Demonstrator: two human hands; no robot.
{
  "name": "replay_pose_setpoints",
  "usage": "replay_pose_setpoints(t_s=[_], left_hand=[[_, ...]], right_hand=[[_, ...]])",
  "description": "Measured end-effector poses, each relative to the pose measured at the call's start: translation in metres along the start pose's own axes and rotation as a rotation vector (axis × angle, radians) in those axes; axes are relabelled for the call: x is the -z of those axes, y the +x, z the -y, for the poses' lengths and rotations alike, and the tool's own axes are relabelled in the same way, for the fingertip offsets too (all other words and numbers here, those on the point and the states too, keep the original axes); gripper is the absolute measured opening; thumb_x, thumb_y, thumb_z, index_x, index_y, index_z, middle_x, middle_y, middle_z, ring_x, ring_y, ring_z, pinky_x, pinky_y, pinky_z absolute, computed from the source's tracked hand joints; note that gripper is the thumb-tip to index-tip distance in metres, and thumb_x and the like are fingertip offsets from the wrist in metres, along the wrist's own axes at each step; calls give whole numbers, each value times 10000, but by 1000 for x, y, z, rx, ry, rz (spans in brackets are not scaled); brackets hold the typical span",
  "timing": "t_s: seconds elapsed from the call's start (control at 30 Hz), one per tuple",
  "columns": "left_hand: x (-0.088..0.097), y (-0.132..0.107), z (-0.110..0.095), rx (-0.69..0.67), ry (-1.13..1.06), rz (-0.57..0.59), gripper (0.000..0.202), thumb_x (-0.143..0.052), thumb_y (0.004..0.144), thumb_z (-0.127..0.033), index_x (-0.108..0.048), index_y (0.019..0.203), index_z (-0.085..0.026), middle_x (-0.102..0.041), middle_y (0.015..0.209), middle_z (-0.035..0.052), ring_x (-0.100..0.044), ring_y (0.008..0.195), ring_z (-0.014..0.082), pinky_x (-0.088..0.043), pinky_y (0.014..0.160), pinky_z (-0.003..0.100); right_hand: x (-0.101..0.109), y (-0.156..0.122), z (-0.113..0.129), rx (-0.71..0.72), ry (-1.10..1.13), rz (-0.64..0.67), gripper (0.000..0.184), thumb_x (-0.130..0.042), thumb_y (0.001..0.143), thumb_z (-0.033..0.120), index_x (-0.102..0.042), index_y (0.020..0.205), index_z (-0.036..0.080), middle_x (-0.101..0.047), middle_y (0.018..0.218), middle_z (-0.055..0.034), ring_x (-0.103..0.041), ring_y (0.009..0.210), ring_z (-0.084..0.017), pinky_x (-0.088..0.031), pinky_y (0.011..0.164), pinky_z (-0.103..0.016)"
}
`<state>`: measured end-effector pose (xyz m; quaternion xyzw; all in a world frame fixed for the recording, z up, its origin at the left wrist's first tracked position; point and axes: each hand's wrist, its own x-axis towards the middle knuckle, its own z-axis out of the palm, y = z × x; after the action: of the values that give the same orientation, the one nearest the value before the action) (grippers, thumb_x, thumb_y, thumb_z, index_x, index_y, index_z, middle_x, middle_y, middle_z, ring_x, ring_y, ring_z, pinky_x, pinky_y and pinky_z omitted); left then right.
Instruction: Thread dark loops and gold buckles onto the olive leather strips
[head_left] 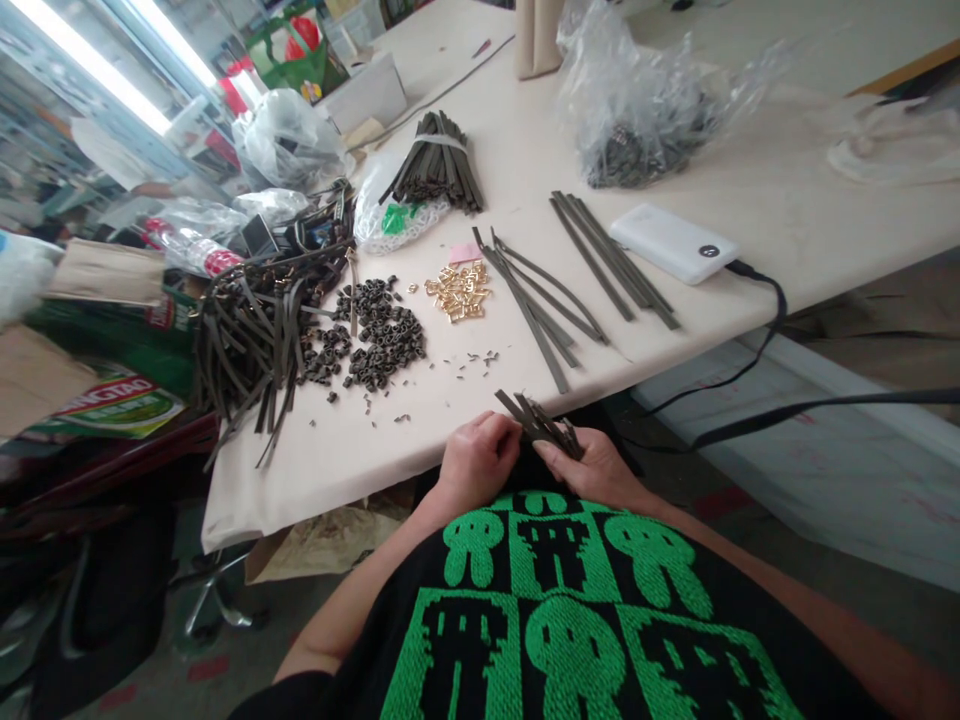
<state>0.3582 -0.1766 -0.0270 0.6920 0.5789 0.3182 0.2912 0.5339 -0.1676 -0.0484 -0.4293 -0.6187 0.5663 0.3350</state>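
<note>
Both my hands are close to my body at the near edge of the white table (525,180). My left hand (476,462) is closed, its fingers curled against a small bundle of dark strips (538,418). My right hand (596,468) is also closed round the lower end of the same bundle, which sticks up and to the left over the table edge. On the table just beyond lie a heap of small dark metal pieces (375,335), a little pile of gold metal pieces (459,290) and loose dark strips (536,300).
A tied bundle of dark strips (439,165) and a tangled pile of strips (255,335) lie at the left. A white power bank (673,245) with a black cable sits at the right. Plastic bags (637,110) stand at the back. Boxes clutter the left side.
</note>
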Motion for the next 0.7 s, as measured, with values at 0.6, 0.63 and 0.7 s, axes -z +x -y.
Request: replay_pose_setpoints(t_s=[0.6, 0.63, 0.7], left_hand=[[19, 9, -3, 373, -667, -60, 277, -660, 833, -435, -568, 771, -181, -585, 526, -33, -539, 482, 87, -424, 505, 202], [17, 8, -1, 390, -685, -57, 273, -659, 834, -426, -562, 769, -180, -592, 526, -32, -540, 478, 86, -422, 500, 199], [15, 7, 2, 425, -725, -55, 258, -653, 839, -410, -559, 790, -175, -595, 527, -35, -536, 466, 81, -417, 488, 190]], right_hand=[[2, 4, 5, -209, 246, 275, 363, -621, 845, 535, -618, 769, 180, -472, 484, 60, -382, 399, -89, -286, 395, -240], [2, 3, 4, -234, 270, 260, 363, -629, 839, 528, -629, 905, 172, -492, 501, 67, -388, 392, -88, -292, 390, -236], [2, 2, 3, -260, 312, 240, 440, -643, 831, 513, -587, 1090, 162, -527, 532, 71, -399, 386, -87, -295, 383, -232]])
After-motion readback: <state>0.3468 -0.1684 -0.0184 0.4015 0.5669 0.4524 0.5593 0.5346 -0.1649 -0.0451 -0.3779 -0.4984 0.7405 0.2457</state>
